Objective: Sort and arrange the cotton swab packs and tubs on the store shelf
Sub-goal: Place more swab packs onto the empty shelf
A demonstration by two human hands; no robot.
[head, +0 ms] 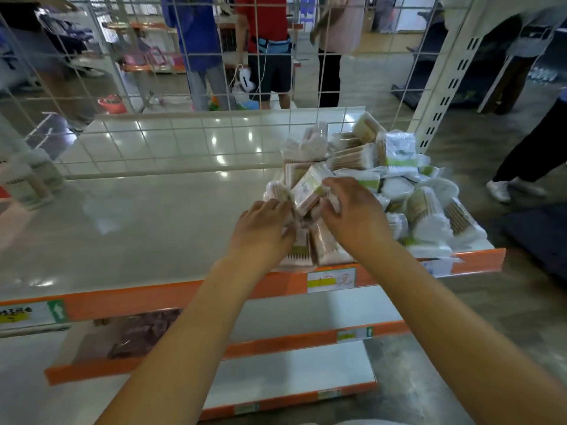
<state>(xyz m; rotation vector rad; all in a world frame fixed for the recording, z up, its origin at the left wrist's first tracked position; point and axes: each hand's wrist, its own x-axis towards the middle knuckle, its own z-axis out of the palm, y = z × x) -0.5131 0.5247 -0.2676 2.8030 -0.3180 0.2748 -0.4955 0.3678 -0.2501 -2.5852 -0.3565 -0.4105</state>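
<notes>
Plastic-wrapped swab packs [368,179] lie heaped on the shelf [153,216], just beyond and right of both hands. Left hand [264,231] curls its fingers onto packs at the heap's near edge. Right hand [352,213] grips a tilted pack [308,190] between the two hands.

Two bare forearms show, each ending in a bare hand. The left hand [264,230] carries no ring, glove or watch on any part in view, and the wrist just behind it is bare too. The right hand [356,214] is likewise bare, with short, plain fingernails showing at its fingertips [329,184]. No sleeve covers either arm as far back as the picture's lower edge. Below and between the two forearms, at the bottom edge, lies a pale strip of cloth, too little to identify.
</notes>
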